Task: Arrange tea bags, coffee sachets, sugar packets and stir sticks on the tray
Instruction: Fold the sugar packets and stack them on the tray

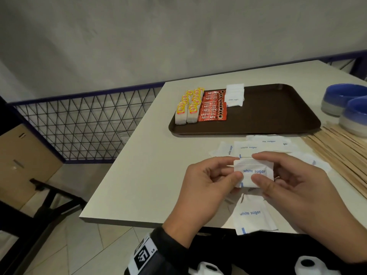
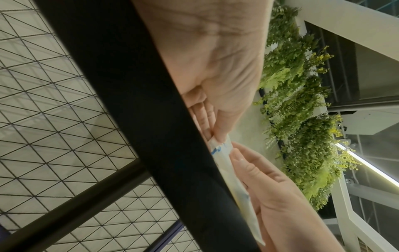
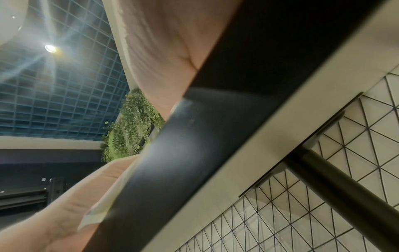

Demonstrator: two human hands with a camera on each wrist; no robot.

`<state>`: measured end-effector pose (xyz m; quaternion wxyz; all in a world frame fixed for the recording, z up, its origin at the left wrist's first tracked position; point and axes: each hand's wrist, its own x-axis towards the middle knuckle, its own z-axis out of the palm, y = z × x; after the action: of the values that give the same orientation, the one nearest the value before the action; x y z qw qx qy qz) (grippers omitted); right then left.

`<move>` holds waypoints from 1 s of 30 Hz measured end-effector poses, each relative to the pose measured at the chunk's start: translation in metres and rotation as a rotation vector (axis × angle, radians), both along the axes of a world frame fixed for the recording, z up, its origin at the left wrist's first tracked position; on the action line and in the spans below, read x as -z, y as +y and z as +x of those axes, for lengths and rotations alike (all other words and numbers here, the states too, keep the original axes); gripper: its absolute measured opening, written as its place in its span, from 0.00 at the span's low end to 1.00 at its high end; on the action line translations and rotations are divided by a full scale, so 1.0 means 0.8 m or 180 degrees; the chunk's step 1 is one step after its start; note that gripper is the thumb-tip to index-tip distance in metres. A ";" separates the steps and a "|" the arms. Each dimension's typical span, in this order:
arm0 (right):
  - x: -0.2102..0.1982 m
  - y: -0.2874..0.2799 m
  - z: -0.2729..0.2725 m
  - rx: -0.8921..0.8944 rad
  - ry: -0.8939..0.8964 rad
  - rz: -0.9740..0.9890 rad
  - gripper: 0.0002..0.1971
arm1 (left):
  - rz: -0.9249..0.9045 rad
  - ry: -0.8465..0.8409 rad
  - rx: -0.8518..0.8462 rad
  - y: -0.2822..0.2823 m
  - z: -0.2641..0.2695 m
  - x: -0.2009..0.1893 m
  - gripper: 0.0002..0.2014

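Observation:
Both hands hold a small stack of white sugar packets (image 1: 254, 171) above the table's near edge. My left hand (image 1: 208, 185) pinches its left side and my right hand (image 1: 294, 181) pinches its right side. The left wrist view shows the packets (image 2: 224, 153) edge-on between the fingers. The brown tray (image 1: 278, 112) holds yellow-tagged tea bags (image 1: 188, 108) at its left end, red coffee sachets (image 1: 214, 106) beside them, and a pile of sugar packets (image 1: 235, 95). Loose sugar packets (image 1: 250, 213) lie on the table. Wooden stir sticks (image 1: 337, 151) lie to the right.
Two blue and grey bowls (image 1: 345, 108) stand at the right, behind the stir sticks. The white table (image 1: 139, 175) ends close to my body. A wire mesh railing (image 1: 79, 120) and a cardboard box (image 1: 23, 155) are on the left.

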<state>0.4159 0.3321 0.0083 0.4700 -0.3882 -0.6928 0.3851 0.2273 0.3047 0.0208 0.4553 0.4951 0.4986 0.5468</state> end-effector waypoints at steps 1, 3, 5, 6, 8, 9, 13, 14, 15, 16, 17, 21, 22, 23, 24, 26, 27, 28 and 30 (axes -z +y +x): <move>0.000 0.000 0.000 0.0005 -0.0024 -0.0001 0.21 | 0.0001 -0.0004 0.0003 0.000 0.000 0.000 0.11; -0.002 -0.001 0.000 0.0038 -0.0074 0.0011 0.21 | -0.0003 0.0003 0.0009 0.000 0.000 0.000 0.10; -0.004 -0.003 -0.001 0.0084 -0.0079 0.0011 0.20 | -0.0001 0.0012 0.0002 0.000 0.001 0.001 0.10; -0.005 -0.003 -0.001 0.0096 -0.0075 0.0014 0.19 | 0.0003 0.0013 -0.0006 0.000 0.001 0.002 0.09; -0.006 -0.004 0.000 0.0144 -0.0084 0.0048 0.17 | 0.0015 0.0030 -0.0031 -0.001 0.000 0.001 0.08; -0.006 -0.003 0.002 0.0178 -0.0105 0.0051 0.18 | 0.0026 0.0055 -0.0045 -0.002 0.000 0.002 0.08; -0.023 -0.001 0.009 0.0104 -0.0621 -0.0165 0.16 | 0.0077 0.0149 -0.0033 -0.002 -0.002 0.007 0.06; -0.033 0.001 0.011 0.0022 -0.0898 -0.0192 0.15 | 0.0073 0.0133 -0.0013 -0.002 -0.001 0.008 0.06; -0.045 0.004 0.013 -0.0085 -0.1233 -0.0170 0.12 | 0.0067 0.0110 0.0010 -0.002 0.000 0.009 0.06; -0.059 0.007 0.014 -0.0221 -0.1585 -0.0146 0.10 | 0.0069 0.0111 0.0021 -0.002 0.001 0.011 0.07; -0.074 0.013 0.015 -0.0369 -0.1897 -0.0158 0.08 | 0.0101 0.0142 0.0005 -0.003 0.002 0.011 0.07; -0.140 0.059 0.013 -0.0733 -0.2521 -0.0412 0.09 | 0.0335 0.0037 -0.0294 -0.007 0.000 0.006 0.08; -0.153 0.078 0.011 -0.0667 -0.2499 -0.0467 0.09 | 0.0374 -0.0029 -0.0392 -0.007 -0.002 0.004 0.08; -0.162 0.101 0.007 -0.0541 -0.2425 -0.0517 0.08 | 0.0411 -0.0037 -0.0489 -0.007 -0.005 0.004 0.08; -0.167 0.127 0.001 -0.0390 -0.2343 -0.0559 0.07 | 0.0442 0.0013 -0.0551 -0.007 -0.007 0.005 0.09; -0.167 0.182 -0.012 -0.0159 -0.2225 -0.0698 0.05 | 0.0475 0.0087 -0.0507 -0.009 -0.011 0.008 0.10; -0.163 0.209 -0.019 -0.0111 -0.2188 -0.0813 0.06 | 0.0493 0.0116 -0.0465 -0.011 -0.011 0.007 0.11; -0.158 0.234 -0.025 -0.0081 -0.2172 -0.0922 0.07 | 0.0516 0.0146 -0.0458 -0.011 -0.010 0.008 0.11; -0.145 0.278 -0.036 0.0006 -0.2204 -0.1028 0.08 | 0.0536 0.0182 -0.0466 -0.011 -0.009 0.008 0.10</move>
<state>0.3869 0.5546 0.1241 0.1413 -0.5651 -0.7406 0.3350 0.2204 0.2958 0.0142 0.3565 0.5093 0.4985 0.6041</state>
